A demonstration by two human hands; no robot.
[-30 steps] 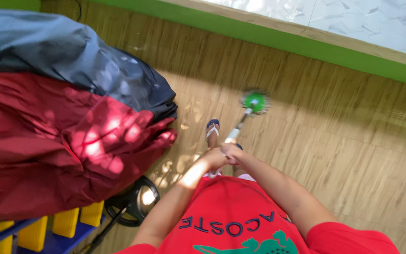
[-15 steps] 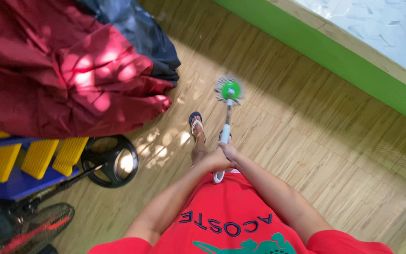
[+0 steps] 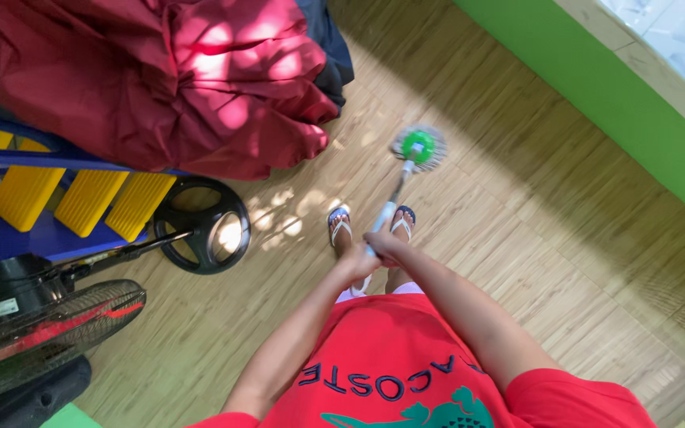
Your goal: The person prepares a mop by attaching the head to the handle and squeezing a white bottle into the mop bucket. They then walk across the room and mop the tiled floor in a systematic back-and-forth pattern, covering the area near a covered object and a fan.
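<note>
We grip the mop (image 3: 396,194) handle with our left hand (image 3: 356,262) and right hand (image 3: 380,242) closed together around it, its long axis slanting away up-right, green head resting on the wooden floor (image 3: 517,238) beyond our sandals (image 3: 339,223).

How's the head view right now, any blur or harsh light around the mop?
Head view: dappled sun patches on the wooden floor and red cloth; mop head slightly motion-blurred; both hands, left hand, right hand, on the mop handle, evenly lit; wide-angle bending at edges.
</note>
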